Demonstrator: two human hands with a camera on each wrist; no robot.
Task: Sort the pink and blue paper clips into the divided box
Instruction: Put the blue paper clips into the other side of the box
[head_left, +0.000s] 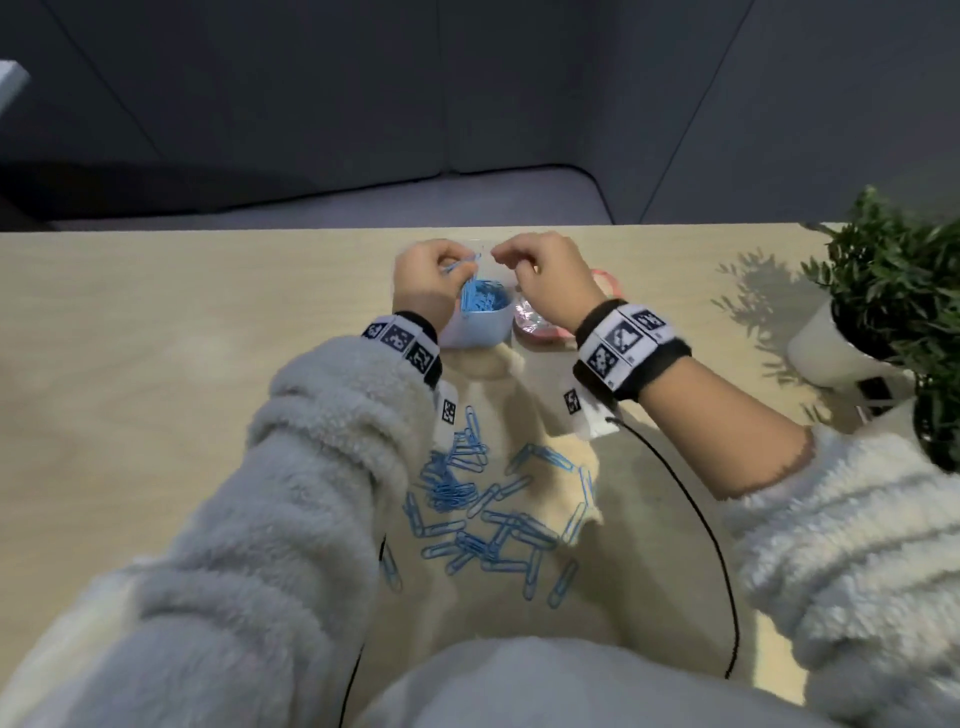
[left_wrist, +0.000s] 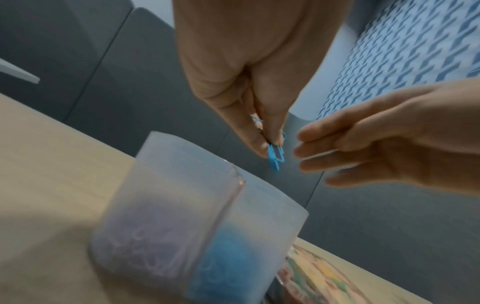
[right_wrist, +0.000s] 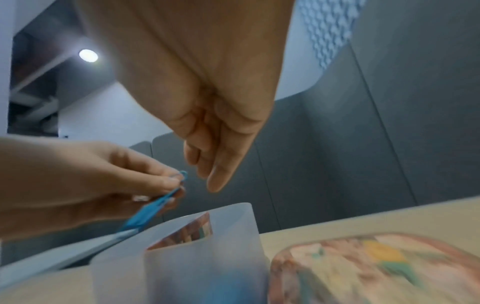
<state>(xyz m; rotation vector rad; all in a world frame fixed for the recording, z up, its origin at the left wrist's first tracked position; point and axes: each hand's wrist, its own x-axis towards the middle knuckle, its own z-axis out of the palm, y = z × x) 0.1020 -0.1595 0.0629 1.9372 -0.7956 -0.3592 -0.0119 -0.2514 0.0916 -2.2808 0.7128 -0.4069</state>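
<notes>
Right hand (right_wrist: 207, 115) hangs from above, fingers loosely bent, holding nothing; thumb tip just beside left hand (right_wrist: 85, 181). Left hand pinches blue clips (right_wrist: 153, 207) at fingertips, clips slanting down toward box (right_wrist: 182, 267) below both hands. Blue visible through box's frosted wall. Lid (right_wrist: 376, 267) with blurred colourful print lies right of box on table (right_wrist: 389, 218)

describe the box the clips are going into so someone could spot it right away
On the light wooden table, look at the far edge, just beyond the loose pile of blue paper clips, under the two raised hands. The frosted translucent plastic divided box stands there, blue clips showing in one compartment. Unlike the flat pink-rimmed lid beside it, it is upright and open-topped.
</notes>
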